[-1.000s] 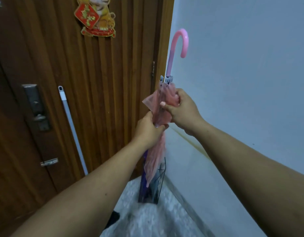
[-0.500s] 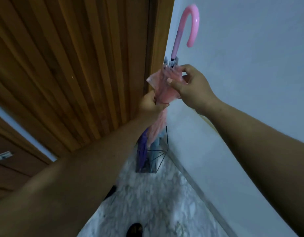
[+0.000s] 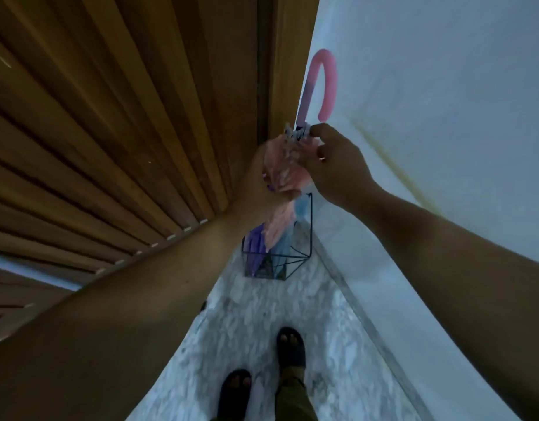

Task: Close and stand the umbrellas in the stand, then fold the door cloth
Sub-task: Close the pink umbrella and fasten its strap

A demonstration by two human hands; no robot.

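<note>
door (image 3: pixel 116 123) fills upper left, just bkgd | left hand (image 3: pixel 262 183) mid-frame squeezes pink umbrella (image 3: pixel 288 174) cloth so it stays shut | right hand (image 3: pixel 332 165) pinches top by ribs to steady it | tip down in wire stand (image 3: pixel 277 259) w/ purple + blue ones

No readable txt, labels or nos. anywhere.

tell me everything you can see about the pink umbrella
The pink umbrella is closed, its thin translucent canopy gathered in loose folds. It stands nearly upright, curved pink hook handle at the top, lower end down in the wire umbrella stand. The left hand grips the canopy; the right hand pinches near the rib tips.
</note>
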